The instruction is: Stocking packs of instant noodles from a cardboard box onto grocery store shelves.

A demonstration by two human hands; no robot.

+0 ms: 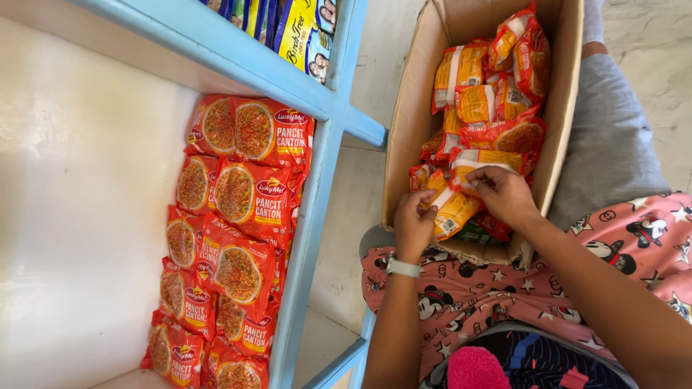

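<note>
A brown cardboard box [407, 122] rests on my lap, filled with several orange and yellow noodle packets [497, 94]. Both hands reach into its near end. My left hand [414, 222], with a white band on the wrist, grips the lower edge of a yellow-orange packet [454, 210]. My right hand [504, 193] closes its fingers on a packet [481, 160] at the top of the same bunch. To the left, red noodle packets [238, 216] lie in overlapping rows on a white shelf [79, 202].
The shelf has a light blue frame [310, 216], with a vertical bar between the red packets and the box. Blue and yellow packages [288, 25] stand on the shelf above. My lap is covered in pink patterned fabric [497, 288]. A pale floor shows at right.
</note>
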